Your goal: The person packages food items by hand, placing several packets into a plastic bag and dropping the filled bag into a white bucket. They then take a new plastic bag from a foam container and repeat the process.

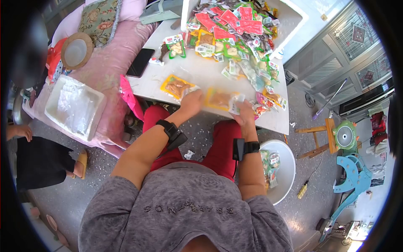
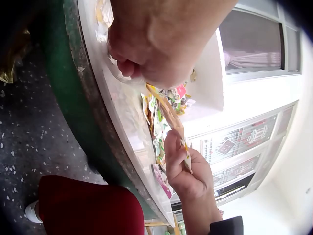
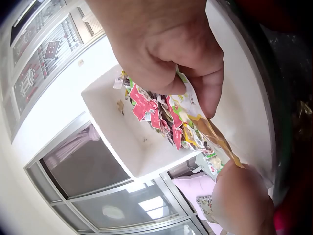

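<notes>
In the head view, the left hand [image 1: 191, 103] has its fingers curled at the pale end of a yellow-edged food packet [image 1: 178, 87] over the table's near edge. To its right, the right hand [image 1: 244, 112] pinches the pale end of a second yellow-edged packet [image 1: 218, 100], blurred. Clear film [image 2: 120, 73] shows under the left hand's [image 2: 151, 41] curled fingers in the left wrist view. The right wrist view shows the right hand [image 3: 171, 54] pinching its packet [image 3: 215, 134] between thumb and fingers; the packet's far end reaches the left hand [image 3: 244, 196], contact unclear.
A white foam box [image 1: 289, 25] of mixed packets stands at the back of the table [image 1: 147, 86], with loose packets before it. A phone [image 1: 140, 63] lies left. A white tub [image 1: 287, 168] with packets is at the lower right. Another person's hand [image 1: 19, 132] shows far left.
</notes>
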{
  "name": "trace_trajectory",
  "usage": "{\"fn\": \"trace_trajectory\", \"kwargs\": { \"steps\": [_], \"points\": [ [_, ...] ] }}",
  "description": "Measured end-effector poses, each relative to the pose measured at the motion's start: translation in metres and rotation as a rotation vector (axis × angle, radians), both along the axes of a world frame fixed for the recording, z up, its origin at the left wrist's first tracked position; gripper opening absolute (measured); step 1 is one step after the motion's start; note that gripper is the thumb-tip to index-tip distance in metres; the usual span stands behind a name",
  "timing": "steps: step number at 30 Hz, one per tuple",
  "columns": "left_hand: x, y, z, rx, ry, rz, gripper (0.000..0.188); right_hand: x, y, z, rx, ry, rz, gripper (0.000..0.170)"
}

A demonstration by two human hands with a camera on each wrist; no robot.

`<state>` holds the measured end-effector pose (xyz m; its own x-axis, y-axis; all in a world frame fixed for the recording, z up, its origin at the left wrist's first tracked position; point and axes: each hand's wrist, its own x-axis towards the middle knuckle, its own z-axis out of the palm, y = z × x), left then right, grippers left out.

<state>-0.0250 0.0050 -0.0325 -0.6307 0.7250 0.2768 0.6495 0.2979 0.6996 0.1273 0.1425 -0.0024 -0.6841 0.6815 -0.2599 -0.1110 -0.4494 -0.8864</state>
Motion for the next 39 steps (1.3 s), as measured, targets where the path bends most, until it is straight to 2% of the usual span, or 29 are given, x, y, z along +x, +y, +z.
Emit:
{"fn": "trace_trajectory", "kwargs": {
  "steps": [6, 10, 13, 17, 20, 23, 26, 29, 32, 35, 37, 39],
  "points": [
    [0.017, -0.003, 0.030, -0.066, 0.195, -0.046, 0.012, -0.026, -0.024, -0.002, -0.116, 0.171, -0.134, 0.022],
    [0.023, -0.001, 0.043, -0.007, 0.172, -0.060, 0.010, -0.054, -0.042, -0.024, -0.088, 0.267, -0.242, 0.020],
    [0.018, 0.003, 0.032, 0.036, 0.203, -0.061, 0.011, -0.067, -0.048, -0.032, 0.042, 0.095, -0.160, 0.021],
    [0.013, 0.000, 0.024, -0.015, 0.212, -0.066, 0.011, -0.062, -0.032, -0.015, 0.507, -0.488, 0.209, 0.018],
    [0.011, -0.001, 0.020, 0.053, 0.210, -0.066, 0.009, -0.060, -0.021, 0.012, 0.601, -0.655, 0.383, 0.015],
    [0.010, 0.001, 0.020, 0.046, 0.173, -0.038, 0.010, -0.072, -0.014, 0.010, 0.663, -0.575, 0.310, 0.014],
    [0.008, 0.001, 0.027, 0.025, 0.139, -0.012, 0.010, -0.095, -0.024, 0.002, 0.310, -0.262, 0.139, 0.011],
    [-0.005, 0.001, 0.016, 0.010, 0.133, 0.036, 0.010, -0.103, -0.024, 0.007, 0.303, -0.189, 0.380, 0.014],
    [-0.014, -0.001, 0.003, -0.001, 0.094, 0.075, 0.010, -0.117, 0.017, -0.003, 0.545, -0.294, 0.343, 0.015],
    [-0.011, -0.002, -0.007, -0.001, 0.107, 0.081, 0.010, -0.142, 0.043, 0.010, 0.360, -0.241, 0.203, 0.006],
    [-0.012, -0.001, -0.009, 0.022, 0.135, 0.081, 0.010, -0.173, 0.076, -0.014, 0.760, -0.282, 0.223, 0.012],
    [-0.012, -0.001, -0.009, 0.065, 0.151, 0.082, 0.009, -0.194, 0.083, -0.013, 0.873, -0.325, 0.133, 0.014]
  ]
}}
